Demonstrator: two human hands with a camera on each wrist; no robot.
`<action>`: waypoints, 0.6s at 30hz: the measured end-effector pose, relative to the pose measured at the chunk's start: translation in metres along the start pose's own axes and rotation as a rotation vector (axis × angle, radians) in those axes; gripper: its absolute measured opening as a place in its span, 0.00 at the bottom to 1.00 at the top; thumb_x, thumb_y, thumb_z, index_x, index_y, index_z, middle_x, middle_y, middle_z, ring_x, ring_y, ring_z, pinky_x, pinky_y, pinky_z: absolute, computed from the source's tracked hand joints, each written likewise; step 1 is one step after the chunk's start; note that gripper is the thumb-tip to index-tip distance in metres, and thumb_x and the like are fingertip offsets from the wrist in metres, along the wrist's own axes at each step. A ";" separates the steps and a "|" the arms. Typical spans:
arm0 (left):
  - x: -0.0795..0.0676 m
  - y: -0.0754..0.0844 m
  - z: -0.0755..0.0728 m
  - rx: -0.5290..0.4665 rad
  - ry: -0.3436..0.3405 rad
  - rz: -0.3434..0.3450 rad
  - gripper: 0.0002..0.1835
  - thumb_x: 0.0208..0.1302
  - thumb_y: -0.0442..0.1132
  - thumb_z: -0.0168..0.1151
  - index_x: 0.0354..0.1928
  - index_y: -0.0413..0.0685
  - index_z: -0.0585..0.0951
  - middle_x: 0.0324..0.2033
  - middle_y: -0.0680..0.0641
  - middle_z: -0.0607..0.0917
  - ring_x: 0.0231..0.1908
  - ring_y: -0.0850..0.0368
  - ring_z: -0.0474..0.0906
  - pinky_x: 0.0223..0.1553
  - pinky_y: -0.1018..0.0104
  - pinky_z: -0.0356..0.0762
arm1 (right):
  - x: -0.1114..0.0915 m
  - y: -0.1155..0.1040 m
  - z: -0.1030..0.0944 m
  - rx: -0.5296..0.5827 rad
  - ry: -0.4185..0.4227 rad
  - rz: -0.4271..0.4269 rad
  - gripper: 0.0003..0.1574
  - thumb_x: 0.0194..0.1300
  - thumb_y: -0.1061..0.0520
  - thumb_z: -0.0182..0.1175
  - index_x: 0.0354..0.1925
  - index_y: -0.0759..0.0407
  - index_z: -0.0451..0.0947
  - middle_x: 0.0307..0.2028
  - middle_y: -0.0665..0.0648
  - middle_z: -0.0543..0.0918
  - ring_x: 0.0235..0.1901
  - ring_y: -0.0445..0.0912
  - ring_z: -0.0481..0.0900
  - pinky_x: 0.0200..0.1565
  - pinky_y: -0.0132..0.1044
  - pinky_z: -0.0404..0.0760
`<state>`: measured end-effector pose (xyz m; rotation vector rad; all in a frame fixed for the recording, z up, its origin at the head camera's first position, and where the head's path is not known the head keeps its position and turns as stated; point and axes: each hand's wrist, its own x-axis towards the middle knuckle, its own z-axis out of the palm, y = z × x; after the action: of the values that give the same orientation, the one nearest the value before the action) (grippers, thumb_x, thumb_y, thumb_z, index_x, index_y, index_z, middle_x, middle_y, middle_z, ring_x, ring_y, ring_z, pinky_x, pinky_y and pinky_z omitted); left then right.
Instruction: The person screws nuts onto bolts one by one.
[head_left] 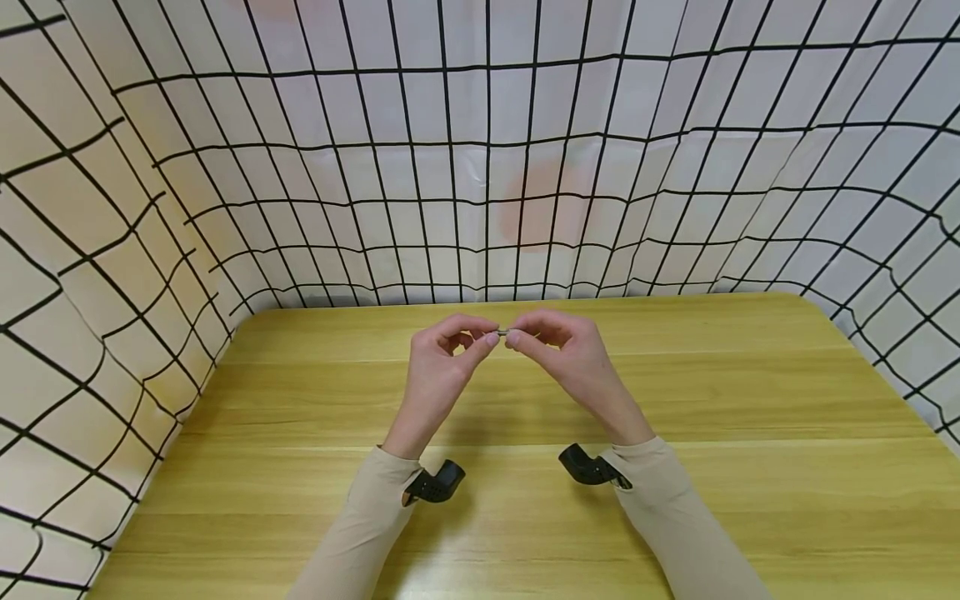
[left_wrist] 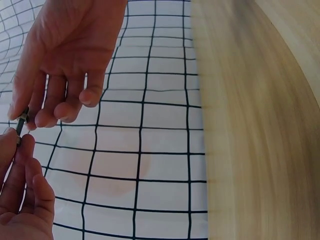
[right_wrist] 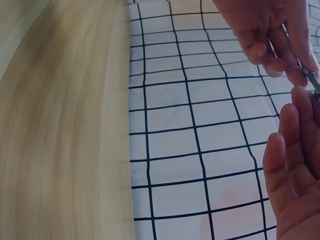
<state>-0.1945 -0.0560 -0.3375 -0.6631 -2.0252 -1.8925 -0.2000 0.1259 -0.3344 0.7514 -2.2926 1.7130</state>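
Note:
Just above the far part of the table, both hands meet at a small metal bolt (head_left: 502,332). My left hand (head_left: 446,358) pinches one end of it between thumb and fingertips. The other end is pinched by my right hand (head_left: 573,358). Thread shows on the bolt (right_wrist: 313,82) in the right wrist view. In the left wrist view the bolt (left_wrist: 21,126) looks dark, with a wider part near the right hand's fingers; whether that is its head or a nut I cannot tell. Fingertips hide both ends.
Beneath the hands lies a wooden table (head_left: 300,467) with light yellow planks. A white sheet with a black grid (head_left: 420,175) stands behind it and along both sides. Each sleeve carries a black wrist camera (head_left: 437,482).

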 end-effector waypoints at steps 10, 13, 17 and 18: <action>0.000 0.000 0.001 -0.008 0.003 0.013 0.05 0.58 0.28 0.64 0.36 0.35 0.83 0.31 0.43 0.83 0.30 0.47 0.73 0.31 0.69 0.69 | 0.000 -0.005 0.002 -0.040 -0.016 0.030 0.09 0.65 0.59 0.59 0.41 0.63 0.80 0.36 0.57 0.82 0.37 0.49 0.78 0.40 0.45 0.76; 0.000 -0.001 0.002 -0.010 0.002 0.018 0.04 0.58 0.28 0.64 0.35 0.34 0.83 0.31 0.42 0.83 0.31 0.49 0.74 0.32 0.68 0.70 | 0.000 -0.006 0.003 -0.064 -0.028 0.035 0.11 0.64 0.58 0.60 0.44 0.60 0.80 0.40 0.54 0.82 0.39 0.48 0.77 0.40 0.47 0.75; 0.000 -0.001 0.002 -0.009 0.007 0.015 0.05 0.58 0.28 0.63 0.36 0.33 0.83 0.31 0.42 0.83 0.31 0.49 0.73 0.32 0.69 0.70 | 0.001 -0.006 0.003 -0.074 -0.033 0.010 0.15 0.63 0.60 0.61 0.48 0.61 0.78 0.42 0.53 0.82 0.40 0.47 0.77 0.42 0.49 0.75; 0.001 -0.001 0.002 -0.009 0.009 0.011 0.05 0.58 0.28 0.63 0.36 0.33 0.83 0.31 0.42 0.83 0.31 0.48 0.73 0.32 0.69 0.70 | 0.001 -0.006 0.002 -0.074 -0.032 0.000 0.16 0.62 0.60 0.61 0.49 0.61 0.77 0.42 0.54 0.82 0.40 0.47 0.77 0.42 0.48 0.76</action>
<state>-0.1951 -0.0537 -0.3382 -0.6657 -2.0050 -1.8957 -0.1976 0.1226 -0.3301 0.7700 -2.3624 1.6181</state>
